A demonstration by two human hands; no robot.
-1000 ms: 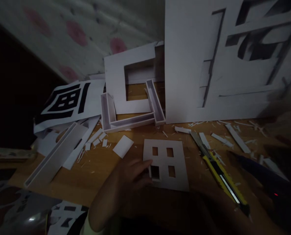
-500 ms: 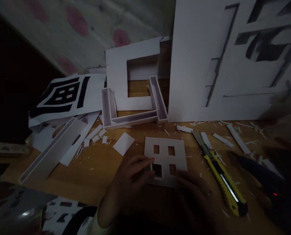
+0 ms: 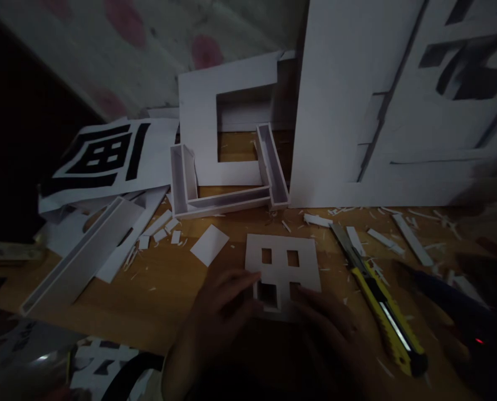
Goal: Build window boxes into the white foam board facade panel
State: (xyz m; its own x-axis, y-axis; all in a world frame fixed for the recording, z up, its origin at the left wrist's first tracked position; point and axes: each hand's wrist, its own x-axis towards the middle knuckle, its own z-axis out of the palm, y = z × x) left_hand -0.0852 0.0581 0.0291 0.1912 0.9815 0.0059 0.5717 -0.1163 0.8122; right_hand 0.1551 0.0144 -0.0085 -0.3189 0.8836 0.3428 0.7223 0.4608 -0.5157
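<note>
A small white foam board panel (image 3: pixel 279 262) with square window cutouts lies flat on the wooden table. Its lower-left opening has a raised white rim (image 3: pixel 269 309) standing around it. My left hand (image 3: pixel 221 306) grips the panel at this rim, index fingertip at the upper corner and thumb lower down. My right hand (image 3: pixel 329 317) holds the panel's lower right side, fingers reaching over the lower-right opening. Dim light hides the palms and the panel's near edge. Just right of my right hand lies a yellow utility knife (image 3: pixel 384 312), blade out.
A dark glue gun (image 3: pixel 448 289) with a red light lies far right. White hollow strokes (image 3: pixel 227 201) and a frame-shaped board (image 3: pixel 198 122) stand behind. A large white board (image 3: pixel 331 111) leans back right. A printed character sheet (image 3: pixel 148 156) lies left. Scraps litter the table (image 3: pixel 165 301).
The view has shifted slightly. My left fingers have settled closer around the raised rim, and my right fingers have come further onto the panel, over the lower-right opening.
</note>
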